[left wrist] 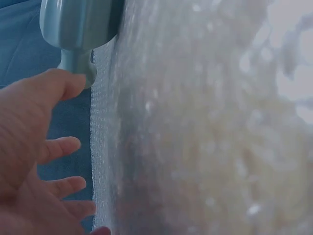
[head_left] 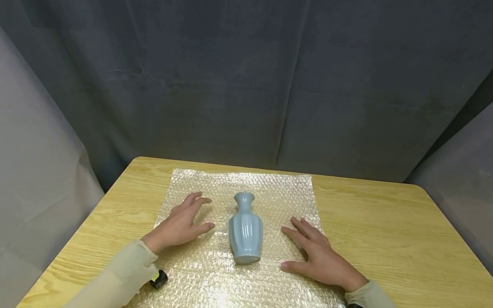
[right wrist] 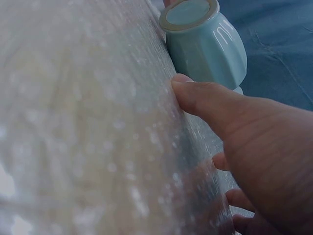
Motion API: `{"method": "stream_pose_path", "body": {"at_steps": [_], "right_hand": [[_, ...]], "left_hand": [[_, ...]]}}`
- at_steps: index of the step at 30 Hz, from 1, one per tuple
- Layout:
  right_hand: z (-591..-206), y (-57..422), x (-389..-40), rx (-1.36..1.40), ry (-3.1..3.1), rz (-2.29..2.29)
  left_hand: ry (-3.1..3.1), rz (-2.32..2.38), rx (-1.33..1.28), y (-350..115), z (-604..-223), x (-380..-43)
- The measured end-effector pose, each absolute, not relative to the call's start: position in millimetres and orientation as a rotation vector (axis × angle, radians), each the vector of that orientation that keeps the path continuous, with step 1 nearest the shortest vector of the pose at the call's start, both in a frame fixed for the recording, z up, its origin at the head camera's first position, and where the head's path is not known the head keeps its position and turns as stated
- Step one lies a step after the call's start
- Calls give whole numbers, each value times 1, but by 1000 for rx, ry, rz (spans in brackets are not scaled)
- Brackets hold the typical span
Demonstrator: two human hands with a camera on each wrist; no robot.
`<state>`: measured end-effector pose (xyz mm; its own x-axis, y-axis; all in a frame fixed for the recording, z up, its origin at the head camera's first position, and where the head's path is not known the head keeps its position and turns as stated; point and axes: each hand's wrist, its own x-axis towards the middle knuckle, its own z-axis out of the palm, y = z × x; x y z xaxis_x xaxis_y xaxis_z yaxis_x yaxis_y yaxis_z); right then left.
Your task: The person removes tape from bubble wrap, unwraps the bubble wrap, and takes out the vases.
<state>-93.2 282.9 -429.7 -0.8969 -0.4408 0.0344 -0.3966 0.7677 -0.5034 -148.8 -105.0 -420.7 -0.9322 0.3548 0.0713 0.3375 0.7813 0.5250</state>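
A pale blue ribbed vase (head_left: pixel 246 235) with a narrow neck and flared mouth lies on a sheet of bubble wrap (head_left: pixel 208 282). Its mouth points to the far side, and its base faces the near side. To the left of the vase is my left hand (head_left: pixel 182 224), fingers spread and apart from it. On the other side, my right hand (head_left: pixel 317 256) has its fingers extended over the wrap, also apart from the vase. In the right wrist view the vase's unglazed base ring (right wrist: pixel 210 14) shows. Neither hand holds anything.
Under the wrap stands a wooden table (head_left: pixel 385 226) with rounded far corners. Behind it hangs a dark grey curtain (head_left: pixel 231 85), with lighter cloth (head_left: pixel 38 171) at the left and right sides. A black wrist device (head_left: pixel 158 279) shows by the left sleeve.
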Motion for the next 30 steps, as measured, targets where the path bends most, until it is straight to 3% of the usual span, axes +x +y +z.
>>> {"method": "stream_pose_path", "body": {"at_steps": [30], "right_hand": [[-434, 282, -92, -669, 2897, -775]], "left_hand": [[2785, 842, 644, -122, -429, -145]]}}
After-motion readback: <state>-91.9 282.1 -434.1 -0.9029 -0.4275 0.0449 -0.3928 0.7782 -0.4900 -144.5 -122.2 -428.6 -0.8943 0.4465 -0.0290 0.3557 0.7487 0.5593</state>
